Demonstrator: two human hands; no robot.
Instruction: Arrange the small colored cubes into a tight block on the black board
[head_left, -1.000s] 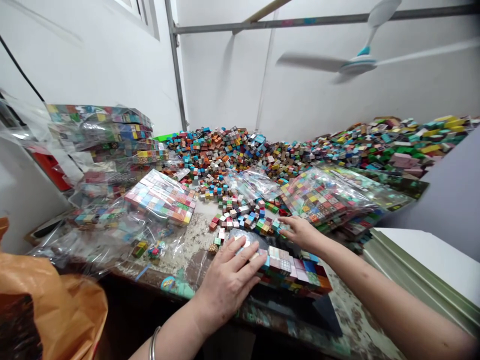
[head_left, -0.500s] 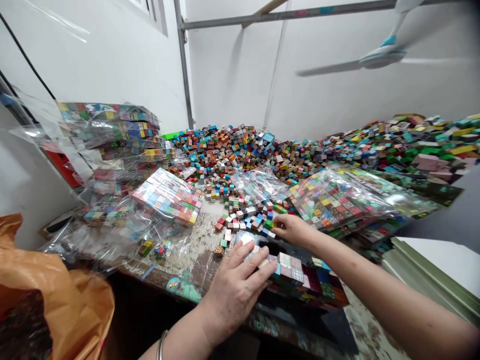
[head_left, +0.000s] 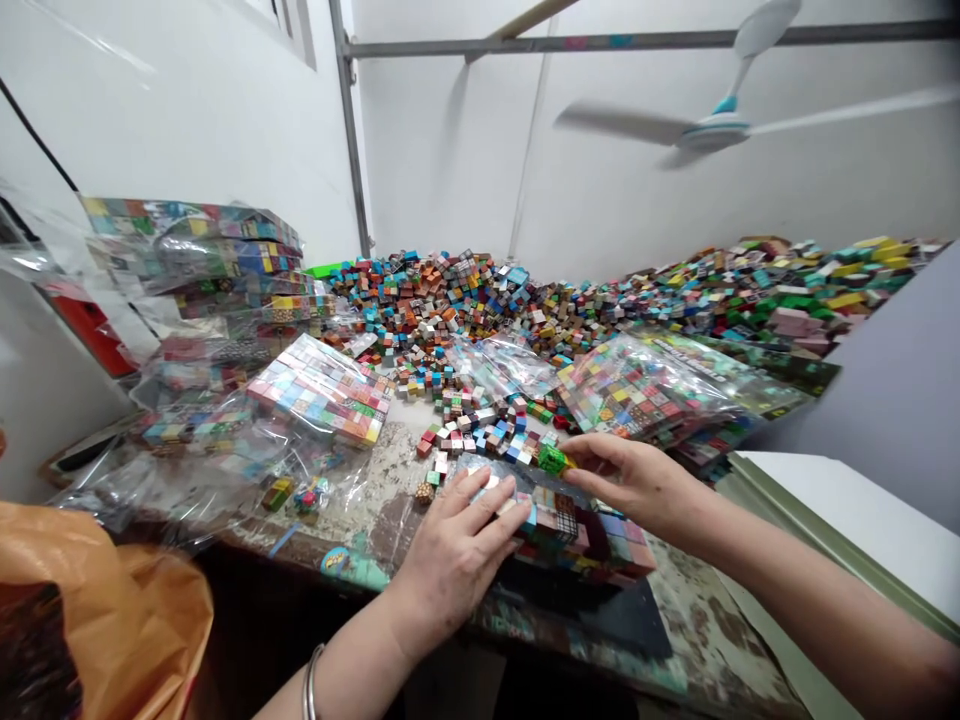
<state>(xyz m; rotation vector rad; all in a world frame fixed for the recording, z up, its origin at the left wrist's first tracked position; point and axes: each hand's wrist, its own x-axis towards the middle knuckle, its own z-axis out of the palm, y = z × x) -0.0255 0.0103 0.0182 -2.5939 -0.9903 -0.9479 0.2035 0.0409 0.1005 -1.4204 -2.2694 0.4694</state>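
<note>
My left hand lies palm down, fingers stretched, over the near-left part of a stack of patterned cubes. Its thumb is hidden. The stack sits on a black mat at the table's front. Above the stack, my right hand pinches a green cube, with something yellow beside it at the fingertips. Just beyond the mat, loose small cubes in white, blue, red and green lie scattered on the worn table.
A large heap of cubes rises against the wall. Bagged cube sets are piled at left, more bags at right. One cube block leans on the left bags. An orange bag stands at lower left, a green-edged white panel at right.
My right hand has come back from the loose cubes towards the stack, now with the green cube in its fingertips. My left hand stays on the stack. The view has shifted slightly.
</note>
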